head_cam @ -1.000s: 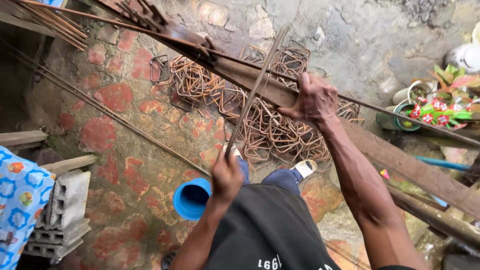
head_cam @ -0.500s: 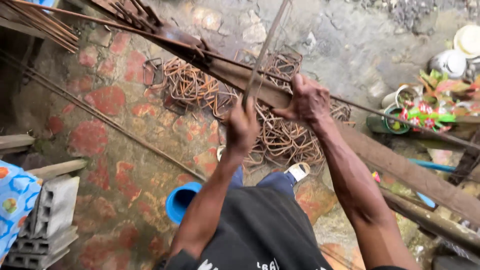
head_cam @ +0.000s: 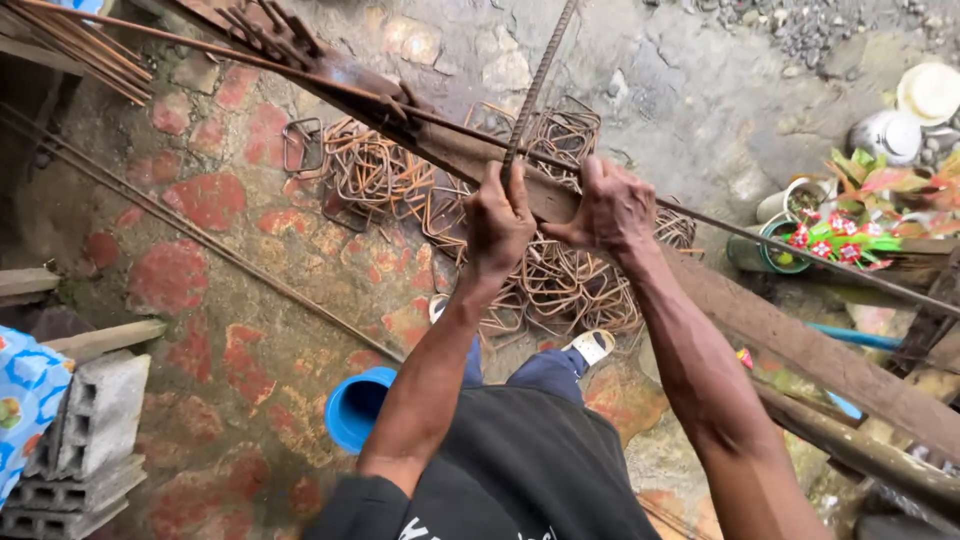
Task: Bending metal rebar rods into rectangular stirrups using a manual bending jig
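Step in hand, by my read: bending a rebar length on the plank jig.

- Left hand (head_cam: 498,222): fingers wrapped tight round the ribbed steel rod (head_cam: 535,85), fist closed just above the plank. Rod runs up and away from the fist toward the top of frame, tilted slightly right.
- Right hand (head_cam: 612,205): just beside the left, fingers curled down onto the wooden plank (head_cam: 780,320). Looks like it is bracing there; cannot tell whether it also clamps the rod's lower end, the fist hides it.
- Plank runs diagonally from upper left to lower right and serves as the worktop. Bent nails or pins (head_cam: 265,30) stand up from its upper end.
- A thin straight rod (head_cam: 200,50) lies along the plank, passing under or beside the hands.
- On the stone floor (head_cam: 200,200) behind the plank: a pile of finished square stirrups (head_cam: 380,175), rusty, loosely heaped.
- Blue bucket (head_cam: 355,405) on the floor near the person's legs; concrete blocks (head_cam: 85,430) at left; flower pots (head_cam: 830,225) at right, well apart from the work.

Judgement on the next move: it calls for a firm hold with both hands, rod kept seated against the plank, force applied square so the corner comes out true. Slip risk at the left fist if the ribbed bar twists.
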